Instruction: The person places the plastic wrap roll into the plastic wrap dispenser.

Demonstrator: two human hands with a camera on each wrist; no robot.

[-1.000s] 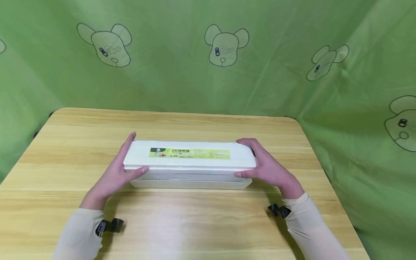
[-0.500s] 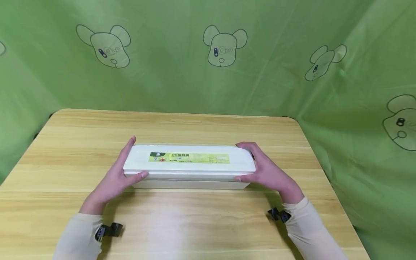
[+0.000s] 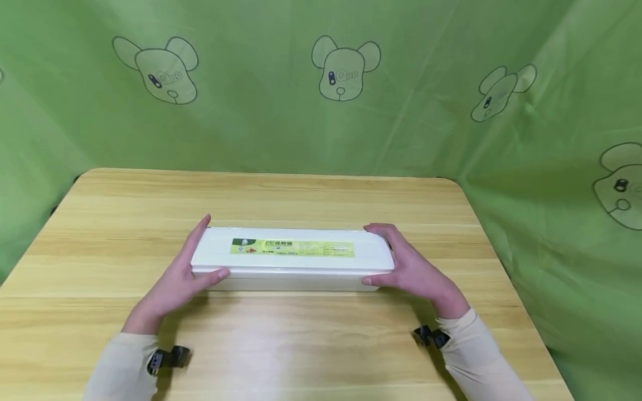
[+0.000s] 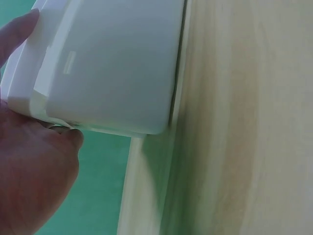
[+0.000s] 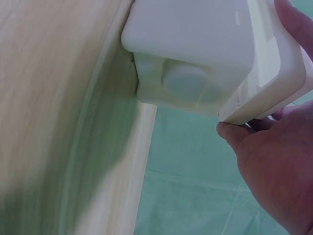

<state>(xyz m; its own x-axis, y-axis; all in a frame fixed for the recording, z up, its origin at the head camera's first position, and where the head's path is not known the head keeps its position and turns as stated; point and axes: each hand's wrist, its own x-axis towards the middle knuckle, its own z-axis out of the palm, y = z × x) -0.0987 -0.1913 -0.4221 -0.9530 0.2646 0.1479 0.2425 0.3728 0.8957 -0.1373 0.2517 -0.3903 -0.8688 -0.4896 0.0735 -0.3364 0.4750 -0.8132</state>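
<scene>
A long white cling film box stands crosswise on the wooden table. Its lid point(image 3: 205, 253) bears a yellow-green label and sits over the white base point(image 3: 291, 284). My left hand point(image 3: 173, 281) grips the lid's left end, thumb along the front edge and a finger reaching to the back. At the other end my right hand point(image 3: 421, 274) grips the lid the same way. In the right wrist view a gap shows between the lid point(image 5: 292, 58) and the base point(image 5: 195, 27) at the end, with a rounded white knob point(image 5: 187, 81) on the base's end. Fingers behind the lid are partly hidden.
The light wooden table point(image 3: 301, 345) extends around the box, its far edge behind it. Green cloth point(image 3: 261, 133) with printed bear heads hangs at the back and sides. A black strap with a camera point(image 3: 170, 356) sits on the left wrist, a similar one point(image 3: 431, 337) on the right.
Both hands have lowered the lid toward the base. The gap seen along the front has narrowed, and less of the base shows below the lid.
</scene>
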